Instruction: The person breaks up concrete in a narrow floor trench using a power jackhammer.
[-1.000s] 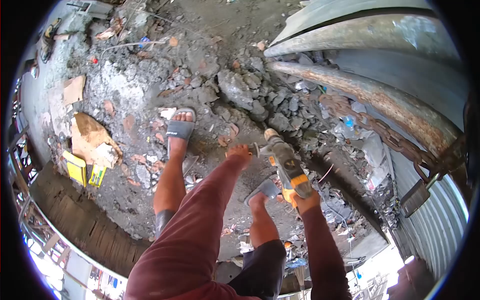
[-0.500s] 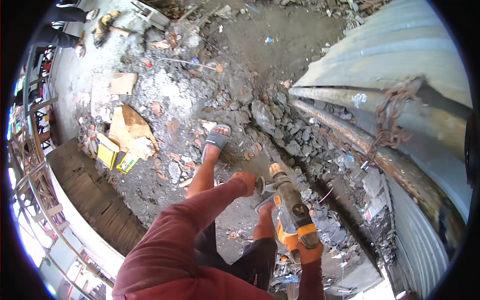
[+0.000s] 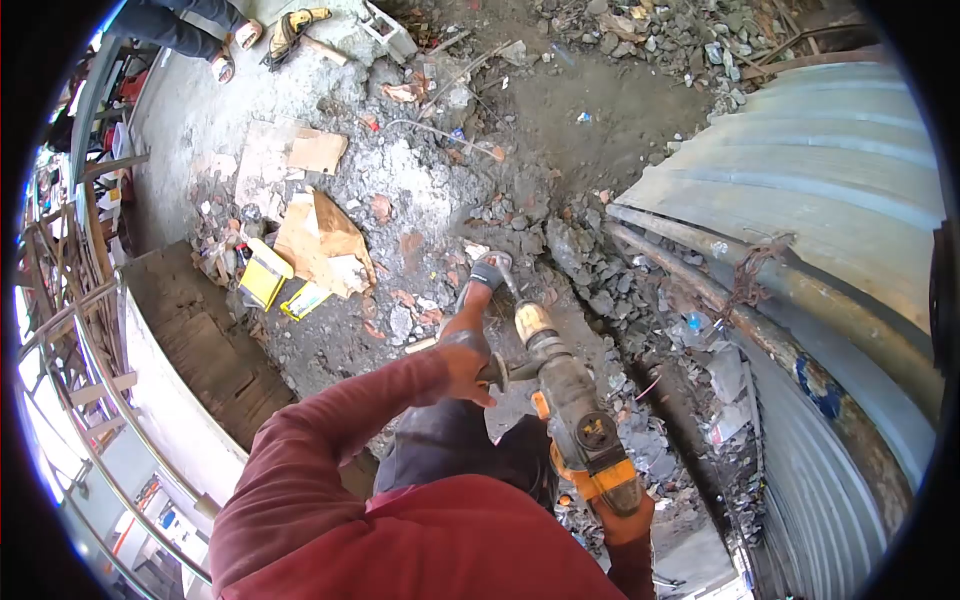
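An orange and grey power drill (image 3: pixel 590 425) with a long metal bit hangs in front of my body, its bit pointing up and left past my sandalled foot (image 3: pixel 488 275). My left hand (image 3: pixel 468 368) is at the round end of the drill's side handle, with its fingers partly spread; the palm side is hidden. At the rear of the tool, my right hand (image 3: pixel 624 515) is wrapped round the grip. Broken concrete rubble (image 3: pixel 585 265) lies beside a narrow trench to the right of the bit.
Corrugated metal sheets (image 3: pixel 800 150) and a rusty pipe with a chain (image 3: pixel 750 275) stand on the right. Cardboard (image 3: pixel 320 240) and a yellow box (image 3: pixel 265 273) lie left. Another person's legs (image 3: pixel 190 30) and a yellow tool (image 3: pixel 292 30) are at upper left.
The drill has risen closer to my body and its bit has swung left, away from the rubble. My left hand has moved left, its fingers looser. The view has shifted.
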A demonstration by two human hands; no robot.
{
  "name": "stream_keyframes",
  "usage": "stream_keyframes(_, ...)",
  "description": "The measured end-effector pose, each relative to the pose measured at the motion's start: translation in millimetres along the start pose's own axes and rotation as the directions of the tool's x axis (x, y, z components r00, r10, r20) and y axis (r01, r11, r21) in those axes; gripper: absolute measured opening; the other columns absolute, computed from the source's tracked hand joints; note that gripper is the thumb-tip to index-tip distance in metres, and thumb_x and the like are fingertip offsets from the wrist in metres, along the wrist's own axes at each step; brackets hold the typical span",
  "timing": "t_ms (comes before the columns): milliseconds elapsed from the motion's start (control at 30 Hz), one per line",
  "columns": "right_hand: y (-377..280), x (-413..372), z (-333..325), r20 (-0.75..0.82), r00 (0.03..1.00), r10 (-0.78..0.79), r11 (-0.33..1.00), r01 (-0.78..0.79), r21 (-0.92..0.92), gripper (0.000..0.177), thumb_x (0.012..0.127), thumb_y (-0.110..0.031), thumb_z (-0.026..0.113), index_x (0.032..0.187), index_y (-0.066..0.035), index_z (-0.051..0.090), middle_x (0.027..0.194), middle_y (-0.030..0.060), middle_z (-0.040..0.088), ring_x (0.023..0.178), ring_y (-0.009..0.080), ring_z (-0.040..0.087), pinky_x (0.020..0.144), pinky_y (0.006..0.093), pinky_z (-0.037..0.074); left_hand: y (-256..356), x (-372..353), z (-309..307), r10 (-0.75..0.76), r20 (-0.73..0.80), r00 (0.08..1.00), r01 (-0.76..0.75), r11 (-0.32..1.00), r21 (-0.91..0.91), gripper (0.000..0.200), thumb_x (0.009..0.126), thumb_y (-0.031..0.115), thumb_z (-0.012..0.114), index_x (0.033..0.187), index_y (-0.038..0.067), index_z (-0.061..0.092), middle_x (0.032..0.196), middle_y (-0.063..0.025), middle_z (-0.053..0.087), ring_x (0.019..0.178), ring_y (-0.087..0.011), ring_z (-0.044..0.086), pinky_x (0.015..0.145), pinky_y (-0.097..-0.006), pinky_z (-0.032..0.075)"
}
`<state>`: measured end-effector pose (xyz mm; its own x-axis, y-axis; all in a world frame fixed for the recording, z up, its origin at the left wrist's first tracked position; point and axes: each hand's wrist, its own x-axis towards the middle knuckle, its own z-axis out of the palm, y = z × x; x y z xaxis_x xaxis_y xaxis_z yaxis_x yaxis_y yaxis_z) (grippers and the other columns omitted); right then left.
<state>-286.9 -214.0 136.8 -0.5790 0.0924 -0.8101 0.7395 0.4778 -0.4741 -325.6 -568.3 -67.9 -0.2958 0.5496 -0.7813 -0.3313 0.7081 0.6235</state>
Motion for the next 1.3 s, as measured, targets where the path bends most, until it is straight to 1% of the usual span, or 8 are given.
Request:
stream_keyframes(100, -34, -32, 18, 0.016, 1.000, 0.000, 1.000, 0.000, 0.006, 0.038, 0.078, 0.001, 0.080, 0.114, 0.004, 0.069, 0.104, 0.0123, 0.076, 0.095, 0.0196, 0.074, 0.086, 0.0340, 0.057, -3, -55, -16, 0.102, -0.023, 0.995, -0.104, 0.986, -0.131, 0.062, 0.079, 0.058, 0.076, 0.110, 0.004, 0.072, 0.088, -0.0215, 0.072, 0.087, -0.0388, 0.071, 0.082, -0.0466, 0.053)
stream_keyframes(200, -53, -55, 32, 0.034, 0.999, -0.014, 0.997, 0.011, 0.077, 0.036, 0.079, 0.000, 0.079, 0.113, 0.004, 0.069, 0.103, 0.0130, 0.076, 0.095, 0.0192, 0.074, 0.086, 0.0337, 0.057, 4, -105, -32, -0.023, -0.016, 1.000, 0.021, 0.995, -0.094, 0.067, 0.079, 0.063, 0.074, 0.110, 0.004, 0.071, 0.091, -0.0214, 0.072, 0.089, -0.0394, 0.071, 0.082, -0.0473, 0.053)
stream_keyframes(300, -52, -65, 34, 0.108, 0.993, -0.038, 0.999, 0.038, 0.004, 0.034, 0.079, -0.004, 0.080, 0.111, 0.005, 0.070, 0.101, 0.0134, 0.076, 0.094, 0.0189, 0.074, 0.084, 0.0337, 0.057, -3, -135, -23, -0.079, -0.072, 0.994, 0.077, 0.997, -0.032, 0.067, 0.079, 0.063, 0.075, 0.106, 0.003, 0.071, 0.091, -0.0210, 0.072, 0.089, -0.0394, 0.071, 0.081, -0.0475, 0.053)
stream_keyframes(367, -50, -69, 34, 0.137, 0.987, -0.082, 0.992, 0.094, -0.089, 0.033, 0.079, -0.007, 0.081, 0.109, 0.004, 0.070, 0.098, 0.0132, 0.076, 0.092, 0.0186, 0.074, 0.081, 0.0341, 0.057, -2, -155, -19, -0.104, -0.102, 0.989, 0.102, 0.994, -0.030, 0.065, 0.079, 0.063, 0.075, 0.104, 0.003, 0.070, 0.091, -0.0208, 0.072, 0.089, -0.0393, 0.070, 0.081, -0.0476, 0.053)
stream_keyframes(467, -55, -72, 35, 0.121, 0.978, -0.169, 0.983, 0.176, -0.048, 0.032, 0.079, -0.009, 0.082, 0.106, 0.003, 0.072, 0.095, 0.0122, 0.076, 0.088, 0.0182, 0.074, 0.079, 0.0343, 0.057, 3, -180, -10, -0.142, -0.176, 0.974, 0.137, 0.990, -0.044, 0.062, 0.080, 0.061, 0.076, 0.100, 0.003, 0.069, 0.089, -0.0210, 0.071, 0.088, -0.0393, 0.070, 0.081, -0.0477, 0.053)
stream_keyframes(667, -45, -81, 17, 0.202, 0.932, -0.302, 0.944, 0.323, -0.075, 0.034, 0.081, -0.007, 0.084, 0.111, 0.003, 0.070, 0.103, 0.0099, 0.076, 0.095, 0.0159, 0.072, 0.082, 0.0319, 0.056, 36, -223, 9, -0.165, -0.315, 0.935, 0.168, 0.986, -0.019, 0.056, 0.081, 0.056, 0.077, 0.098, 0.003, 0.069, 0.087, -0.0215, 0.071, 0.087, -0.0394, 0.070, 0.080, -0.0481, 0.053)
stream_keyframes(1067, 30, -93, 0, 0.108, 0.929, -0.354, 0.925, 0.331, 0.188, 0.038, 0.079, -0.005, 0.085, 0.113, 0.003, 0.070, 0.105, 0.0101, 0.076, 0.096, 0.0159, 0.072, 0.084, 0.0320, 0.056, 88, -259, 39, -0.121, -0.465, 0.877, 0.181, 0.980, 0.086, 0.046, 0.082, 0.046, 0.075, 0.098, 0.003, 0.068, 0.089, -0.0232, 0.071, 0.089, -0.0409, 0.069, 0.080, -0.0499, 0.053)
stream_keyframes(1300, 21, -85, 35, -0.043, 0.851, -0.523, 0.840, 0.523, 0.148, 0.039, 0.079, -0.005, 0.085, 0.114, 0.003, 0.069, 0.106, 0.0112, 0.075, 0.098, 0.0171, 0.072, 0.085, 0.0329, 0.057, 74, -261, 0, -0.105, -0.459, 0.882, 0.216, 0.956, 0.197, 0.047, 0.081, 0.044, 0.075, 0.098, 0.001, 0.067, 0.091, -0.0245, 0.070, 0.092, -0.0416, 0.069, 0.082, -0.0496, 0.053)
